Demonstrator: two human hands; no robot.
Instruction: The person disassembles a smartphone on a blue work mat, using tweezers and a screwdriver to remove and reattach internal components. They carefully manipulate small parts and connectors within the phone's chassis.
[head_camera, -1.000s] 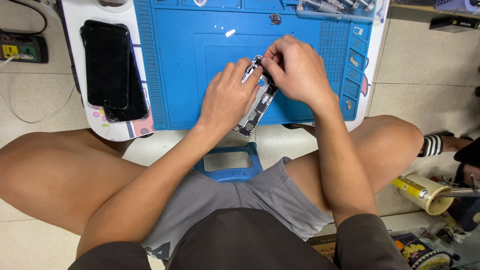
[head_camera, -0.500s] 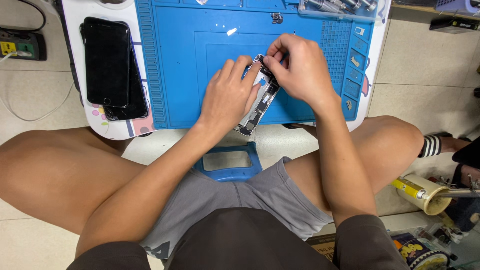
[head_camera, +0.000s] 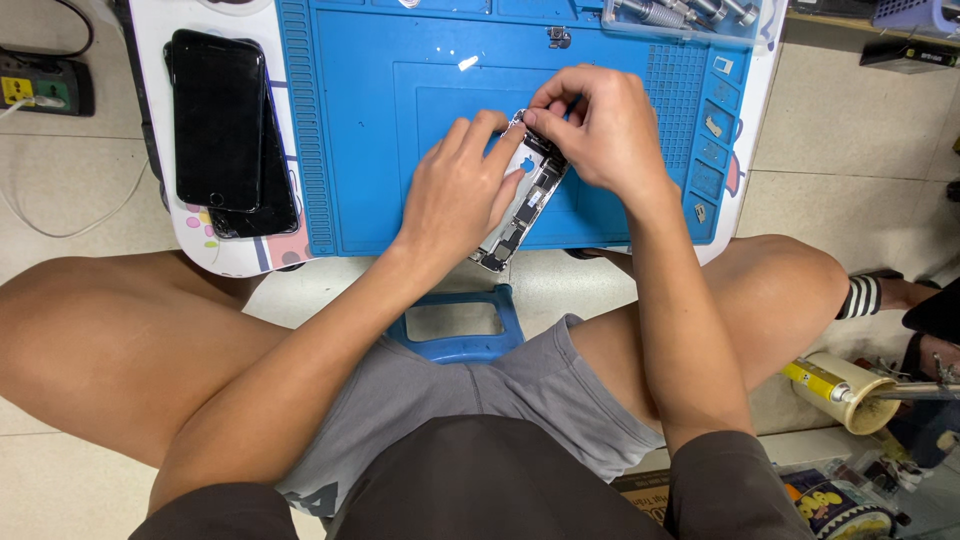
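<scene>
The right hand (head_camera: 605, 135) pinches its fingertips (head_camera: 538, 118) shut at the top end of the opened phone (head_camera: 525, 195), on what may be a small part or connector there; the hand hides it, so I cannot tell which. The left hand (head_camera: 455, 195) lies over the phone's left side, fingers curled on its edge and pressing it down, so both hands are closed on the same thing. The phone lies tilted on the blue mat (head_camera: 400, 160), its lower end just over the mat's near edge, above the blue stool (head_camera: 460, 325).

To the left, two dark phones (head_camera: 225, 130) lie stacked on the white tray (head_camera: 160, 100). Loose bits sit on the mat: a small white scrap (head_camera: 467, 63) and a metal piece (head_camera: 558, 38).

The risk, as I judge it: a hard pull at the pinched end could tear a thin cable, and if the left hand slackens, the overhanging phone could slide off toward the lap.
</scene>
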